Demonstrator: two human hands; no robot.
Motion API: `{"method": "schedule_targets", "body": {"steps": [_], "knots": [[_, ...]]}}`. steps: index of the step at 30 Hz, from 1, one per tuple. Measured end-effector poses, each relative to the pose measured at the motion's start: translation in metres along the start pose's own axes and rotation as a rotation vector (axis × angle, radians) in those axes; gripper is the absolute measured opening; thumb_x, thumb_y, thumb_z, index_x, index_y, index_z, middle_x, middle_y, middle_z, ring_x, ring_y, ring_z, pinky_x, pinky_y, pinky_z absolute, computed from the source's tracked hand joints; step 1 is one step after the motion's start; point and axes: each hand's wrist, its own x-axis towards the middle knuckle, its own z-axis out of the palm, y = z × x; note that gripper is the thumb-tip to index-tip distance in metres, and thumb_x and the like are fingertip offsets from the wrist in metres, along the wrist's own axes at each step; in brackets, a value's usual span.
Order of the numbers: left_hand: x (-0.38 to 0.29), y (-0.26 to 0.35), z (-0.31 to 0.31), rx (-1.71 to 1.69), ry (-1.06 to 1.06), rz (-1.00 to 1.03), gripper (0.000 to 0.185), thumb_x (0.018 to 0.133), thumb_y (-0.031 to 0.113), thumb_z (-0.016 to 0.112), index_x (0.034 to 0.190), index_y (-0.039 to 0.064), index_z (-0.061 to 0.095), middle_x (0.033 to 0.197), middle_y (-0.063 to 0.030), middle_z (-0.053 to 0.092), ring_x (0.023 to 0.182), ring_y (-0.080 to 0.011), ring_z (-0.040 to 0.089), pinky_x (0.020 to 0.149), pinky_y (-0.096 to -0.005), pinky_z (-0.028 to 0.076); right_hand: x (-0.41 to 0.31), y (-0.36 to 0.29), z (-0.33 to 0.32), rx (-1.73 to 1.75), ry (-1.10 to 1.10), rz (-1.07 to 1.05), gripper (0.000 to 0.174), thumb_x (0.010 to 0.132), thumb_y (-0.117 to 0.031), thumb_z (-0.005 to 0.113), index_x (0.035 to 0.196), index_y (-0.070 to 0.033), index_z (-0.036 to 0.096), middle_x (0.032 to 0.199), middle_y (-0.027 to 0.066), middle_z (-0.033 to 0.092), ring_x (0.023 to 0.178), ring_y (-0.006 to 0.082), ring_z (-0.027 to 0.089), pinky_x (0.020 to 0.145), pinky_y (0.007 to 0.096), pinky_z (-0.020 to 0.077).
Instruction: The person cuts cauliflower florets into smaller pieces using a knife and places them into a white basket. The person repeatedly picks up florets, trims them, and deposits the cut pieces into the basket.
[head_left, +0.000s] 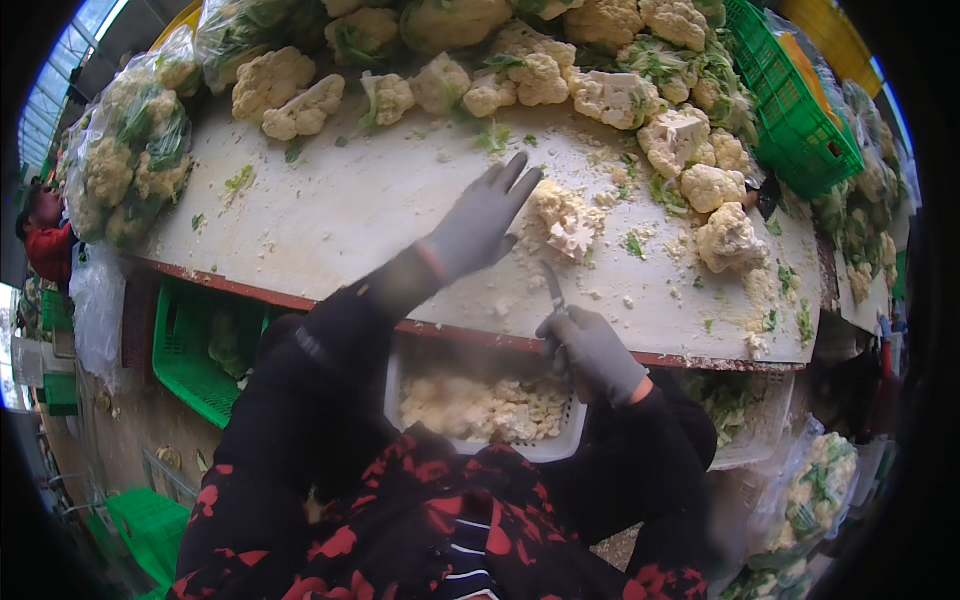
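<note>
My left hand (480, 217), in a grey glove, is held flat with its fingers apart over the white tabletop (315, 217). Just right of its fingertips lies a cut piece of cauliflower (566, 221), its pale stem side showing. My right hand (589, 349), gloved too, grips a knife (553, 285) at the table's front edge, the blade pointing away from me. Below that edge, in front of my body, a white plastic crate (577, 431) holds many loose cauliflower florets (487, 409). Small crumbs and leaf scraps are scattered around the cut piece.
Whole cauliflowers (390, 97) line the table's far side and curve round to the right. Bagged cauliflowers (135, 161) stand at the left. A green crate (795, 97) tilts at the back right; another green crate (202, 352) sits below the table. A person in red (49, 240) is at far left.
</note>
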Motion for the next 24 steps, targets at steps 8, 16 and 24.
{"method": "schedule_targets", "body": {"steps": [8,16,24], "knots": [[0.027,-0.016,0.035,-0.118,-0.127,-0.166,0.057,0.084,0.026,0.078,0.133,0.004,0.056,0.116,-0.022,0.064,0.104,-0.0374,0.065,0.092,-0.0417,0.052,0.055,0.032,-0.015,-0.348,0.336,-0.498,0.024,0.099,-0.022,0.048,0.1,-0.002,0.061,0.077,0.0085,0.06,0.063,0.0164,0.06,0.05,0.0329,0.0476],[-0.044,0.029,-0.022,-0.238,-0.016,-0.669,0.062,0.085,0.043,0.077,0.121,-0.005,0.062,0.105,-0.0238,0.068,0.097,-0.0374,0.067,0.084,-0.0426,0.053,0.066,0.031,0.037,-0.949,0.344,-0.808,0.011,0.09,-0.009,0.055,0.094,-0.002,0.062,0.09,0.021,0.063,0.083,0.0405,0.063,0.072,0.048,0.0514],[-0.06,0.015,-0.013,-0.363,0.095,-0.75,0.056,0.085,0.045,0.076,0.107,-0.006,0.064,0.09,-0.0216,0.07,0.084,-0.0346,0.069,0.074,-0.04,0.053,0.099,0.005,0.039,-0.857,0.275,-0.678,0.018,0.09,-0.019,0.058,0.088,-0.002,0.064,0.083,0.0231,0.065,0.08,0.0416,0.064,0.073,0.0492,0.0517]]}}
